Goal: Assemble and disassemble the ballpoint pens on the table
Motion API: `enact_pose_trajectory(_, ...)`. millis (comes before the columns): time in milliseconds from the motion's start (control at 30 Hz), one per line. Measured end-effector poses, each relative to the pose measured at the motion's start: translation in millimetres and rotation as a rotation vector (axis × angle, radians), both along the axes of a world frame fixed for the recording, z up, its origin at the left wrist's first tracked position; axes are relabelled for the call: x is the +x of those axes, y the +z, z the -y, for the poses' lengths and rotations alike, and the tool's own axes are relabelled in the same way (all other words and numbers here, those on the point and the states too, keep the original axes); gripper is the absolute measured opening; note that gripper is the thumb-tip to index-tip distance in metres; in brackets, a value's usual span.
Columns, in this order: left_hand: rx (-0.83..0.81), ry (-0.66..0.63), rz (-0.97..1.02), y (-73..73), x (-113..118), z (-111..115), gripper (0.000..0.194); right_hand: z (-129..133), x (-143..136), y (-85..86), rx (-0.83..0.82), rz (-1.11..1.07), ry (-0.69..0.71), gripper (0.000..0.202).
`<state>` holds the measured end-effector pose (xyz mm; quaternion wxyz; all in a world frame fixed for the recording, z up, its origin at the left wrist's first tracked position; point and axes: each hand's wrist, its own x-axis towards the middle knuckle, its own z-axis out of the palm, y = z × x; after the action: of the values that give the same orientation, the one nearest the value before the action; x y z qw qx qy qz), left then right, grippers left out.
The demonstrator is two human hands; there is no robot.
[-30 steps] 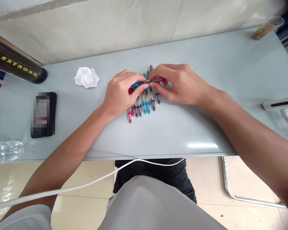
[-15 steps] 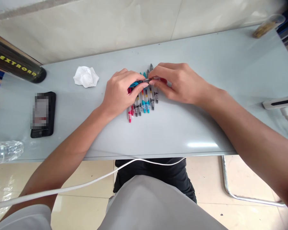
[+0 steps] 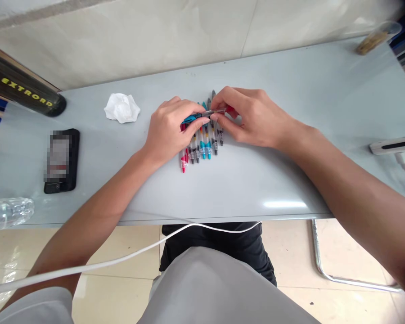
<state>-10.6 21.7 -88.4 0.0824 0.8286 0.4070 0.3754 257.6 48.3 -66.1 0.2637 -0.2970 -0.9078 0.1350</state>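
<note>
A pen (image 3: 217,111) spans the gap between my two hands, nearly level, with a blue part at its left, a clear barrel in the middle and red at its right end. My left hand (image 3: 173,123) is closed around the blue part, thumb and forefinger pinching it. The thumb and fingers of my right hand (image 3: 248,114) grip the barrel towards the red end. Beneath both hands lies a row of several clear-barrelled pens (image 3: 205,146) with red, grey and teal ends. My hands hide their middles.
Crumpled white tissue (image 3: 122,108) lies left of the pens. Further left are a phone (image 3: 67,162), a dark bottle (image 3: 27,87) and a clear plastic bottle (image 3: 10,213). To the right are a white device with a cable (image 3: 393,145) and a clear cup (image 3: 378,38). A white cable (image 3: 121,260) crosses my lap.
My right forefinger has shifted up slightly, and more of the held pen's barrel and red end shows. My left hand keeps its grip. The row of pens lies the same.
</note>
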Motion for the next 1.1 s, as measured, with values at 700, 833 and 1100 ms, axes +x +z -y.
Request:
enact_pose_trajectory(700, -0.006, -0.008, -0.001, 2.0, 0.4, 0.7, 0.026, 1.2, -1.0, 2.5, 0.021, 0.032, 0.007, 0.023)
enact_pose_trajectory(833, -0.019, -0.015, 0.003, 1.8, -0.6, 0.3, 0.025, 0.8, -0.3, 3.5, 0.021, 0.052, 0.014, 0.031)
enact_pose_trajectory(1100, -0.033, -0.016, 0.001, 0.7, -0.9, 0.0, 0.029, 1.1, 0.8, 7.5, -0.012, 0.093, 0.02, 0.039)
